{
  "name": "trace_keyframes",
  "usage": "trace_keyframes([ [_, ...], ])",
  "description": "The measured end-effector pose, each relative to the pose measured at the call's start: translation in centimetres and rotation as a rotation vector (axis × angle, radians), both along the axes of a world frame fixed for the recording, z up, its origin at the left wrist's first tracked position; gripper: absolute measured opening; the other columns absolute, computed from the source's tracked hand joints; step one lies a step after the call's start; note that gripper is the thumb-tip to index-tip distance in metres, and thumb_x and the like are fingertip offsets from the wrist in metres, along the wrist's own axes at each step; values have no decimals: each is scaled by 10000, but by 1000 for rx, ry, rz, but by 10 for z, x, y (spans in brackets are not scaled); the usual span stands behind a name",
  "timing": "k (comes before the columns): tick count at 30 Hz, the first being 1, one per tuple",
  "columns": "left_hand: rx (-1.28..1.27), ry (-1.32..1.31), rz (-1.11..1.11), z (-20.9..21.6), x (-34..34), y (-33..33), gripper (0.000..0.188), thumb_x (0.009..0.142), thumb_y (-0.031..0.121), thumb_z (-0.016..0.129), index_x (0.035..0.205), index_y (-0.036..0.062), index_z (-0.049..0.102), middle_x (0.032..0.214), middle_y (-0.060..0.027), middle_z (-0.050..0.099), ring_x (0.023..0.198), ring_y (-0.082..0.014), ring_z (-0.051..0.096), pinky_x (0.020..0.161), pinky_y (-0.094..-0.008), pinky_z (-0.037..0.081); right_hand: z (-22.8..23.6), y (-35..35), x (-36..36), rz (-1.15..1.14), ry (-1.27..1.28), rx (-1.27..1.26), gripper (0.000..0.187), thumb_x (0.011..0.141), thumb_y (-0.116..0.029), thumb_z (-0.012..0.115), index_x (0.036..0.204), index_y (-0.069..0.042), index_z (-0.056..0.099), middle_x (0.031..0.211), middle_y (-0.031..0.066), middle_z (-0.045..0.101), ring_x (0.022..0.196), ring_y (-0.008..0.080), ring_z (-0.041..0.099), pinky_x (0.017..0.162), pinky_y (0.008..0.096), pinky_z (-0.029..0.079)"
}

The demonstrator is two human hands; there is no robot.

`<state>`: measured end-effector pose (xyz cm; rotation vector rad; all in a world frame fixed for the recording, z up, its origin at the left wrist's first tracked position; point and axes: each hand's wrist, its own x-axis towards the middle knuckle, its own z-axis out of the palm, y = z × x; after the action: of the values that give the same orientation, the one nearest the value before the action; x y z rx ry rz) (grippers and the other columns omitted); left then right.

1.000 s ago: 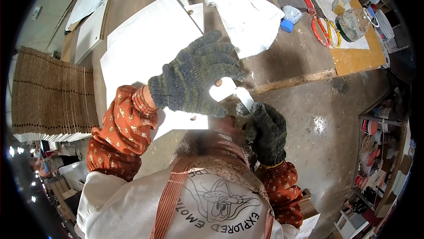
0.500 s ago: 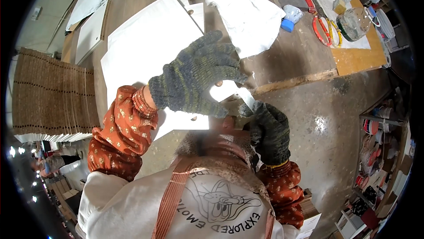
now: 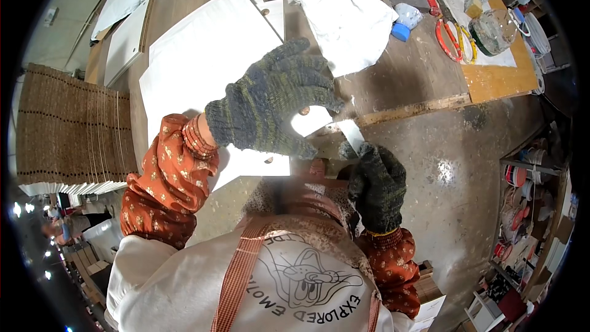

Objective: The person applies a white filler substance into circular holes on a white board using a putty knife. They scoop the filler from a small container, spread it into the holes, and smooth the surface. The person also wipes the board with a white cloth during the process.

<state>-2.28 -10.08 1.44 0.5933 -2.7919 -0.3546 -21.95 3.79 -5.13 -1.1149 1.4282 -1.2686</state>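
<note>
White panel point(image 3: 196, 55) under spread left hand point(image 3: 270, 101), nothing grasped; right hand point(image 3: 378, 187) pinches pale strip point(image 3: 352, 135); panel might slide if palm pressure slackens.

- Before us, panels point(image 3: 196, 43) lie on the desk point(image 3: 412, 89), our left grip point(image 3: 273, 101) on top of them.
- A strip point(image 3: 351, 136) sits in our right grip point(image 3: 378, 184), near the desk's front edge.
- Behind our grips lies a cloth point(image 3: 344, 28).
- Right of the cloth we find scissors point(image 3: 441, 40), then a jar point(image 3: 493, 34).
- To our left stands a board stack point(image 3: 74, 126).
</note>
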Motion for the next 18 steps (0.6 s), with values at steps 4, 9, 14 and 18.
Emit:
trace_keyframes([
  [4, -18, 5, 10, -4, 2, 0, 649, 647, 577, 670, 1123, 151, 558, 1194, -104, 504, 1222, -331, 372, 1053, -505, 221, -1, 0, 2, -46, 33, 2, 166, 857, -103, 536, 953, 14, 605, 582, 82, 559, 493, 153, 532, 496, 294, 438],
  [9, -29, -32, 32, -4, 1, 2, 705, 624, 579, 686, 1157, 144, 529, 1249, -162, 447, 1231, -353, 349, 1045, -509, 230, 20, -16, -2, 44, 431, -356, 220, 818, -67, 552, 1028, -35, 607, 680, 119, 602, 557, 225, 564, 544, 339, 460],
  [14, -54, -2, 46, -8, 3, 2, 708, 613, 561, 707, 1151, 136, 530, 1257, -172, 438, 1229, -352, 352, 1044, -508, 232, 30, -28, -29, 308, 835, -469, 387, 716, -123, 587, 1102, -96, 582, 744, 97, 599, 624, 252, 558, 563, 357, 454],
  [18, -37, 14, 27, -9, 3, 1, 689, 615, 552, 711, 1134, 131, 540, 1232, -163, 464, 1217, -346, 372, 1048, -503, 230, 32, -38, -46, 458, 1039, -495, 572, 680, -364, 673, 1194, -158, 531, 723, 55, 527, 610, 205, 503, 523, 343, 410],
])
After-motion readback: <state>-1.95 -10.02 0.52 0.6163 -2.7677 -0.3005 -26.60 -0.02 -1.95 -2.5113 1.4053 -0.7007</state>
